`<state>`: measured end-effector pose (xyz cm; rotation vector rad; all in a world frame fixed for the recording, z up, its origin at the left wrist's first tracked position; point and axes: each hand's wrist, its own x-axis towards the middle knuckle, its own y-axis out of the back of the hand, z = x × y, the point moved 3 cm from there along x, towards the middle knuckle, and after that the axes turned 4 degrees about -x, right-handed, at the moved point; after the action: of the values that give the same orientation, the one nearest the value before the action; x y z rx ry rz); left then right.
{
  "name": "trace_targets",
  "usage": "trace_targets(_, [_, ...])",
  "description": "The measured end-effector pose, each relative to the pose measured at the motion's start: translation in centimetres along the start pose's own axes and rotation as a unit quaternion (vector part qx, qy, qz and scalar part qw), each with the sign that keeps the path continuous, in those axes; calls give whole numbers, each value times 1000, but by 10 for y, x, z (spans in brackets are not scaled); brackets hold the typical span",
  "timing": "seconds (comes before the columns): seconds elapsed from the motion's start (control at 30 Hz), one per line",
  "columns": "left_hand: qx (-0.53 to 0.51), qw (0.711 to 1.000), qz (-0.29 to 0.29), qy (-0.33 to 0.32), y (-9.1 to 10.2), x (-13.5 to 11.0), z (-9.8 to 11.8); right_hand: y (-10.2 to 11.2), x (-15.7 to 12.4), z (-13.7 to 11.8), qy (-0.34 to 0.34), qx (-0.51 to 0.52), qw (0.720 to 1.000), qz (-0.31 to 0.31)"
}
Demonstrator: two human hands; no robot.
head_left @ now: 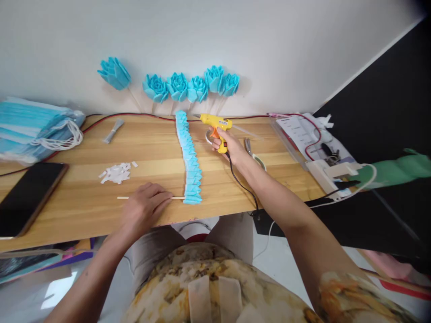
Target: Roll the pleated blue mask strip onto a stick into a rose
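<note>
My left hand [148, 204] rests low on the table, its fingers closed over a thin pale stick [177, 198]. The stick's right tip meets the near end of a long strip of folded blue petals [190, 161], which runs away from me across the wood. In my right hand [230, 146] is a yellow hot glue gun [216, 122], gripped by its handle with fingers at the orange trigger. Its nozzle points left, close to the strip's far end. A clear glue stick pokes out of its back.
Several blue flowers on stems [177, 86] lean against the wall. Blue face masks [32, 128], a phone [32, 197] and small white pieces [116, 172] lie left. Scissors [248, 146], a tape roll [259, 162] and a power strip [323, 177] stand right. The gun's cord [240, 181] hangs over the front edge.
</note>
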<state>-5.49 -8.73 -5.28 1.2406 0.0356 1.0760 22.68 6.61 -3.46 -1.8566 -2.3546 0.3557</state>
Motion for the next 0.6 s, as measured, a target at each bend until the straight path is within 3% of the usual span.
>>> trace_targets(0.23, [-14, 1000, 8, 21, 3, 1, 1, -1, -12, 7, 7, -80, 997, -8])
trace_targets(0.37, [-27, 998, 8, 48, 15, 3, 4, -8, -20, 9, 14, -125, 992, -16])
trace_targets(0.5, [-111, 982, 85, 128, 36, 13, 40, -16, -25, 11, 3, -109, 994, -27])
trace_targets(0.6, [-171, 973, -19, 157, 31, 18, 83, -16, -26, 13, -7, -80, 996, -22])
